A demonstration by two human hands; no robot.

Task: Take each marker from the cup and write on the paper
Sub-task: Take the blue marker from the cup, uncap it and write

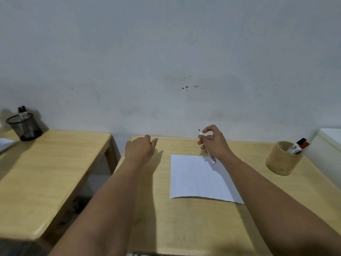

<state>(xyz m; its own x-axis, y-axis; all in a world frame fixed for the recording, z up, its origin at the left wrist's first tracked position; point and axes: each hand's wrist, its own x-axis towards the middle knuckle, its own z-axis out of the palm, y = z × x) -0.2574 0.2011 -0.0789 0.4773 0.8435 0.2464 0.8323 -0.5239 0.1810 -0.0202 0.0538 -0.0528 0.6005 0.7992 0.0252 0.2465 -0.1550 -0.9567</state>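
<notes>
Uncapped marker held above blank paper.
Paper (199,179) lies mid-desk; just beyond its far edge the right hand (214,143) grips 1 marker (207,147), tip pointing away and up. Left hand (140,149) loosely curled, empty. Cup (281,159) holds 2 more, far-right.
</notes>
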